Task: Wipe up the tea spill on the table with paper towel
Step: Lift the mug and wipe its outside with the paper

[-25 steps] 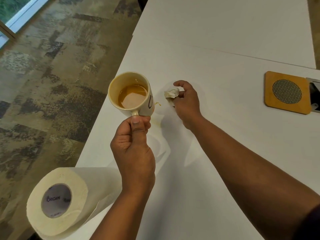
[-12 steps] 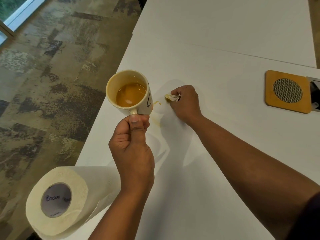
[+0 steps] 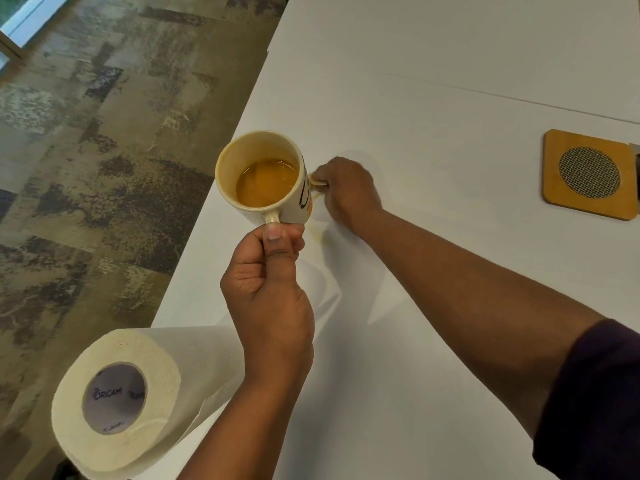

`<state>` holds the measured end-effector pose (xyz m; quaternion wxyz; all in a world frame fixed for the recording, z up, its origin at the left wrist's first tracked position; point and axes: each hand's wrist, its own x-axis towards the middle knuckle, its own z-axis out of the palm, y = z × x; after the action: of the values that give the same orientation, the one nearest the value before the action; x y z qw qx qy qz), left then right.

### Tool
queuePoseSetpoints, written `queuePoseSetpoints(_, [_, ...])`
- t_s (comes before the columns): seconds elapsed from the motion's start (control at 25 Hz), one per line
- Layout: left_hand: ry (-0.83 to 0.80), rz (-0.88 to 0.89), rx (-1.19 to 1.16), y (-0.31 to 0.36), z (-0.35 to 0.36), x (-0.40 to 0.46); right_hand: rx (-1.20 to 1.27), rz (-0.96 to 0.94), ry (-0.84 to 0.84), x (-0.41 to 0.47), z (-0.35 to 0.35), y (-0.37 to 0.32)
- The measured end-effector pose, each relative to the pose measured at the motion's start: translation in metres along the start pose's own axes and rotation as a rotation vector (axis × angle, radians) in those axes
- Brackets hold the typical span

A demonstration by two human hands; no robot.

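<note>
Spill [image 3: 317, 233]: a thin amber smear on the white tabletop [image 3: 433, 341], just right of and below the mug [image 3: 261, 178], partly hidden by it. The left hand [image 3: 270, 289] is closed on the mug's handle and holds the mug clear of the tabletop, with tea well up its wall. The right hand [image 3: 346, 192] is closed around a small wad of towel [image 3: 318, 180], pressed to the tabletop just right of the mug; only a corner of the wad shows.

Likely risks: the mug appears slightly tilted, and a further tip or a knock from the right hand close beside it could slop more tea onto the tabletop; the wad is small and may be soaked, so it could spread the smear instead of lifting it. The remaining smear lies between the two hands, nearer the left thumb. The roll [image 3: 117, 400] lies well below the mug, at the tabletop's edge.
</note>
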<state>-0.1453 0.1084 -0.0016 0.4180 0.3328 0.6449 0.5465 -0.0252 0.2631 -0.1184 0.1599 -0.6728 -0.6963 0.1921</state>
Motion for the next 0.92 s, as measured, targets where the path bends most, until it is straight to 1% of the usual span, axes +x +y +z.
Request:
queuePoseSetpoints(0.08, [-0.003,0.006,0.007,-0.001,-0.001,0.0,-0.036,-0.121,-0.053,-0.004,0.005,-0.012])
queuePoseSetpoints(0.16, [-0.005,0.007,0.006,-0.001,-0.001,0.0,-0.022,-0.19,-0.089,-0.008,0.003,-0.013])
queuePoseSetpoints(0.28, [0.002,0.007,0.003,0.0,0.001,-0.002,0.052,-0.19,-0.226,-0.022,-0.005,-0.01])
queuePoseSetpoints(0.4, [0.002,0.0,0.006,0.002,0.003,-0.003,-0.004,-0.254,-0.407,-0.04,-0.017,0.0])
queuePoseSetpoints(0.48, [-0.006,-0.005,0.001,0.004,0.004,-0.005,-0.029,-0.24,-0.512,-0.043,-0.035,0.015])
queuePoseSetpoints(0.52, [-0.008,-0.007,-0.002,0.004,0.003,-0.007,-0.013,-0.214,-0.523,-0.041,-0.044,0.023])
queuePoseSetpoints(0.56, [-0.01,-0.007,-0.006,0.005,0.003,-0.008,0.033,-0.17,-0.482,-0.039,-0.053,0.029])
queuePoseSetpoints(0.64, [-0.012,-0.002,-0.009,0.005,0.003,-0.009,0.159,-0.048,-0.296,-0.028,-0.06,0.035])
queuePoseSetpoints(0.68, [-0.012,-0.004,-0.009,0.005,0.003,-0.009,0.19,-0.006,-0.206,-0.021,-0.059,0.035])
queuePoseSetpoints(0.72, [-0.013,-0.006,-0.007,0.004,0.004,-0.01,0.182,0.016,-0.151,-0.013,-0.054,0.031])
queuePoseSetpoints(0.84, [-0.022,-0.009,-0.007,0.005,0.004,-0.01,0.066,0.049,-0.126,0.007,-0.036,0.014])
queuePoseSetpoints(0.92, [-0.023,0.0,-0.006,0.004,0.003,-0.008,0.02,0.063,-0.166,0.012,-0.022,0.004])
